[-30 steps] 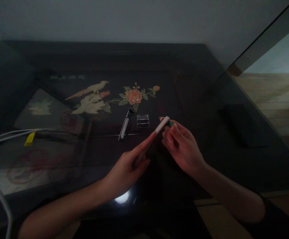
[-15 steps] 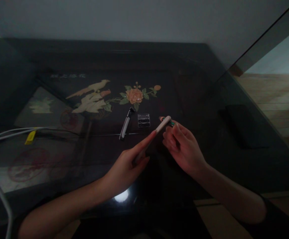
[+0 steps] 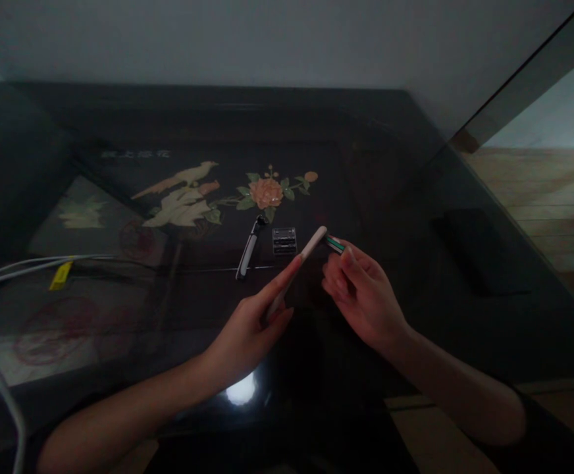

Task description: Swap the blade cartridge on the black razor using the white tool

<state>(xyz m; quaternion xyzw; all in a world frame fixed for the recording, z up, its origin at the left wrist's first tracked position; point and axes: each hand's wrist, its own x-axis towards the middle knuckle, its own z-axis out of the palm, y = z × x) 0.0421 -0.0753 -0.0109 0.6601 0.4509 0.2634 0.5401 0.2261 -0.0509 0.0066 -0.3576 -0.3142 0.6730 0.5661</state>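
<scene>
My left hand (image 3: 250, 332) is closed around a slim white razor handle (image 3: 313, 243), its index finger stretched along it and its rounded tip pointing up and to the right. Between the thumb and fingers of my right hand (image 3: 363, 289) is a razor cartridge (image 3: 335, 244) with a green strip. The cartridge lies right beside the handle's tip; whether they touch I cannot tell. Left of my hands, a grey and black razor (image 3: 250, 250) rests on the table. Beside it is a small clear case (image 3: 284, 241) with dark cartridges inside.
The dark glossy table (image 3: 390, 368) bears a bird-and-flower picture (image 3: 266, 192). White cables (image 3: 20, 270) with a yellow tag (image 3: 61, 275) run along the left. A dark flat object (image 3: 484, 250) lies on the right. A wall (image 3: 208, 39) stands behind.
The white handle's tip has shifted a little left, off the cartridge it overlapped, so more of the green strip shows. My right hand has barely moved.
</scene>
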